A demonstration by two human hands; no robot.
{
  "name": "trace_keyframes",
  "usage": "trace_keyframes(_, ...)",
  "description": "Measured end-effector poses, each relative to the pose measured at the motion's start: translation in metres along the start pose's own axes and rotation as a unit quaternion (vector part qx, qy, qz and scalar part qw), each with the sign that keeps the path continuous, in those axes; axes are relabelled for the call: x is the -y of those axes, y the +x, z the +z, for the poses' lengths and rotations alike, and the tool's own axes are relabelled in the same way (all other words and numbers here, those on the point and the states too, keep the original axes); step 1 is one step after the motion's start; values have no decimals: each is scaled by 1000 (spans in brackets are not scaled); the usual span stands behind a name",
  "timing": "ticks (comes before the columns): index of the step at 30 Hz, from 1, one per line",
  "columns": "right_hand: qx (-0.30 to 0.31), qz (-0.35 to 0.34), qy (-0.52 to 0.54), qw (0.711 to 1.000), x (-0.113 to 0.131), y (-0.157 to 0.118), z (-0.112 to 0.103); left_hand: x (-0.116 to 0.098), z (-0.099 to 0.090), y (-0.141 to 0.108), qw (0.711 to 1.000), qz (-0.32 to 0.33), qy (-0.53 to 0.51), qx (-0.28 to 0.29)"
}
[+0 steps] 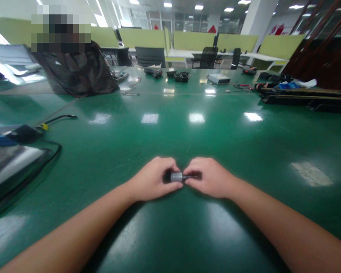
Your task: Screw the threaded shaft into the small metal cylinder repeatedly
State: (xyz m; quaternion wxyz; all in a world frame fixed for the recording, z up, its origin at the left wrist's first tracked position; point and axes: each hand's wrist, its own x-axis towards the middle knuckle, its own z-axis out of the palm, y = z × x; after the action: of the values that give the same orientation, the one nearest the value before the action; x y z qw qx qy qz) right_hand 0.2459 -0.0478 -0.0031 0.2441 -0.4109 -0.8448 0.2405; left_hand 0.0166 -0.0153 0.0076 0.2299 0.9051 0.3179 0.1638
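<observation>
Near the middle of the green table, my left hand [153, 180] is closed around a short silver metal cylinder [176, 177], thumb below and fingers above. From the cylinder's right end a thin dark bolt-like shaft [190, 176] runs into my right hand [214, 178], which pinches it between thumb and fingers. Both pieces lie in one line, level with the tabletop; whether they are joined cannot be made out. The outer ends are partly hidden in my curled fingers. My fingertips nearly meet at the centre.
At the left edge lie a clear plastic-looking item [19, 161], a blue-edged item [2, 141] and black cables [58, 149]. Across the table sits a person in dark clothing [79, 72]. Farther back are a silver box [218, 78], black parts [182, 76] and dark panels [304, 99].
</observation>
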Motion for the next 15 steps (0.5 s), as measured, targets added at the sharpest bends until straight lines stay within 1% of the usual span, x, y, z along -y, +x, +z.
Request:
trace_keyframes(7,1,-26,-17,1000,-1,0,1,1,0,0,1000,11,3,3)
trace_keyframes(15,-1,-42,-34,999,-3,0,1,1,-1,1,1000,8,2,10)
